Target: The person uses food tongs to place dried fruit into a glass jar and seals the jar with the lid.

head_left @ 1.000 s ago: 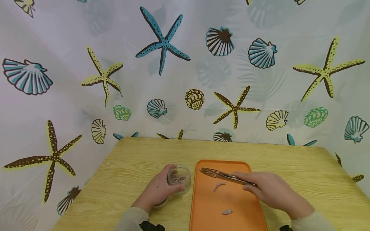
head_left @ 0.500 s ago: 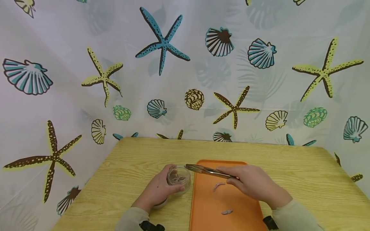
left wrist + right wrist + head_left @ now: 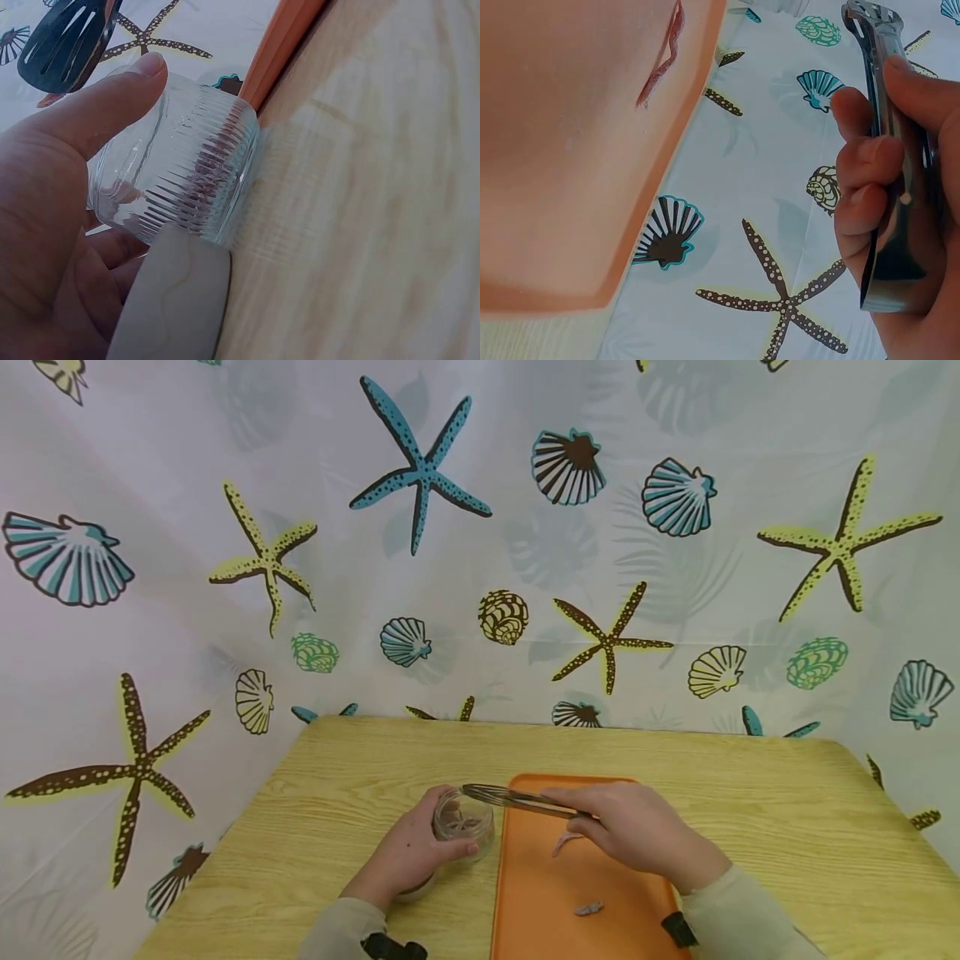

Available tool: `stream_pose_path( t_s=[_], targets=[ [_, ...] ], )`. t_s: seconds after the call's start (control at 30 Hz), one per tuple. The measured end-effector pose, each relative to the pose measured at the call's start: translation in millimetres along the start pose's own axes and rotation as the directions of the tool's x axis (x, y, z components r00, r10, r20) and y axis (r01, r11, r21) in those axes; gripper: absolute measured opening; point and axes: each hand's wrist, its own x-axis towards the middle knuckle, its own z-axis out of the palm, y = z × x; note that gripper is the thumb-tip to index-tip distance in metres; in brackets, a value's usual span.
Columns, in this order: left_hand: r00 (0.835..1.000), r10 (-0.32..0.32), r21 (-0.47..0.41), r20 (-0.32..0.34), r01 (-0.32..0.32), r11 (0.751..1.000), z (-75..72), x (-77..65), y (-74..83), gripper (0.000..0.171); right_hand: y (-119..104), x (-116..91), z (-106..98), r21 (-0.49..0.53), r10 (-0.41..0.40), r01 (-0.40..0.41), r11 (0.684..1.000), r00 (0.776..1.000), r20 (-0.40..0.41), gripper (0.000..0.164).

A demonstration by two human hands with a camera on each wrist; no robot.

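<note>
My left hand [image 3: 408,852] grips a clear glass jar [image 3: 484,838] with ribbed sides, thumb along the near side. Some brownish pieces show through its wall in the left wrist view. In my right hand [image 3: 637,827] are metal tongs [image 3: 525,802], their slotted heads over the jar's right rim. Between the slotted ends nothing can be made out. A thin pinkish dried strip [image 3: 566,843] lies on the orange tray [image 3: 517,902], partly below the tongs. Nearer me on the tray is a small greyish piece [image 3: 589,909].
A round, pale wood-like piece [image 3: 176,292] stands beside the jar, mostly behind my left hand in the head view. The wood-grain table [image 3: 360,760] extends around the tray. Behind it hangs a curtain [image 3: 465,552] printed with starfish and shells.
My right hand has carried the tongs leftward, from above the tray to the jar's rim. The left hand and jar have stayed in place.
</note>
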Motion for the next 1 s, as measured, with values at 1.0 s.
stream_pose_path(
  t_s=[1.0],
  targets=[
    [1.000, 0.006, 0.008, -0.008, -0.006, 1.000, -0.6, 0.0, -0.1, 0.097, 27.8, -37.8, 1.5, 0.074, 0.136, -0.144, 0.987, 0.985, 0.106, 0.055]
  ],
)
